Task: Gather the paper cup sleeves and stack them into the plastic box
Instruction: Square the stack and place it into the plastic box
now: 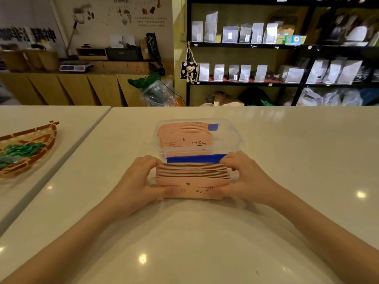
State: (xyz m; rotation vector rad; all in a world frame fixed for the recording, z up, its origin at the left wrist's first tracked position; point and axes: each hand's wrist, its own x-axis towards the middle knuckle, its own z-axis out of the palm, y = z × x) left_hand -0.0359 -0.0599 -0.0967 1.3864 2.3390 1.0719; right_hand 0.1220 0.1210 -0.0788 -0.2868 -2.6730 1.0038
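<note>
1. White and glossy, the surface [287,160] fills the lower part of the view, with ceiling lights reflected in it as bright spots; a seam at the left separates it from a second white top.
2. Two bare forearms reach in from the bottom corners and meet near the middle of the surface.
3. Beyond the far edge stand black shelves [266,46] lined with pale stand-up pouches, and to the left a wooden counter against a decorated wall.
4. A clear plastic box [235,138] sits on the surface just beyond the hands, with a blue clip [195,158] along its near rim and another blue clip at its far right corner. A row of pink paper cup sleeves already stands inside it, filling the left part of the box.
5. A woven basket [41,140] holding green-wrapped items rests on the left top, well apart from the box.
6. The stack of pink sleeves [192,177] is held on edge just in front of the box, its lower edge at or near the surface; the front sleeve shows black coffee-bean print and lettering.
7. The left hand [141,181] presses the stack's left end, fingers curled over the top and thumb across the front face.
8. The right hand [244,177] mirrors it on the right end, fingers closed around the stack, thumb on the front.
</note>
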